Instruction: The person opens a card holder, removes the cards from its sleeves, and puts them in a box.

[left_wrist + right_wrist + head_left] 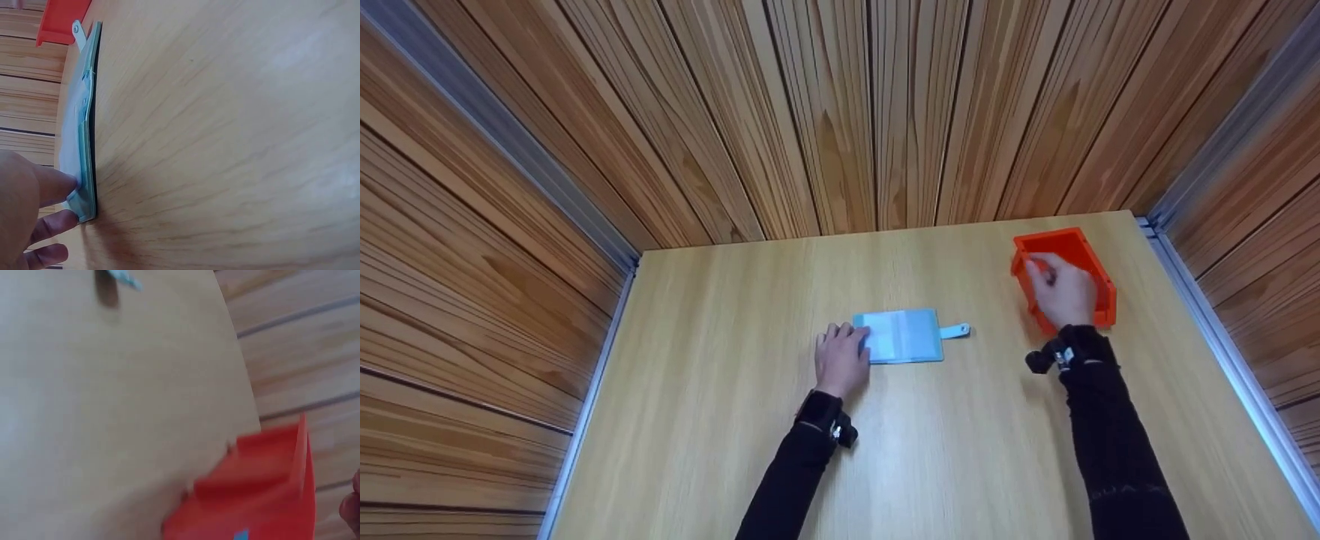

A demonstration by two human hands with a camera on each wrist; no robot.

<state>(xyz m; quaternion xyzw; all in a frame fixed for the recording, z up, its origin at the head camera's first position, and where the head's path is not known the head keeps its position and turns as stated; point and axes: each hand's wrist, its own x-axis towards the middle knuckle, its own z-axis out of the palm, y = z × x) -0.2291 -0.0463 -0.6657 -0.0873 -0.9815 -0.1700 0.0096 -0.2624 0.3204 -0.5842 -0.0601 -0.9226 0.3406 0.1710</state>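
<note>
A light blue card holder (901,336) lies opened flat on the table, its strap with a snap (956,331) pointing right. My left hand (841,360) holds its left end; in the left wrist view the thumb (56,184) presses on the inner face and the fingertips (56,224) are at the edge. My right hand (1063,291) is over the red bin (1101,285), fingers bent toward the thumb. I cannot tell whether anything is between them. At the right wrist view's right edge only a bit of that hand shows. A small blue piece (241,535) shows inside the bin.
The bin stands near the table's (720,420) far right corner. Wood-plank walls (840,135) rise behind and at both sides, with grey metal rails (1222,315) along the table's side edges.
</note>
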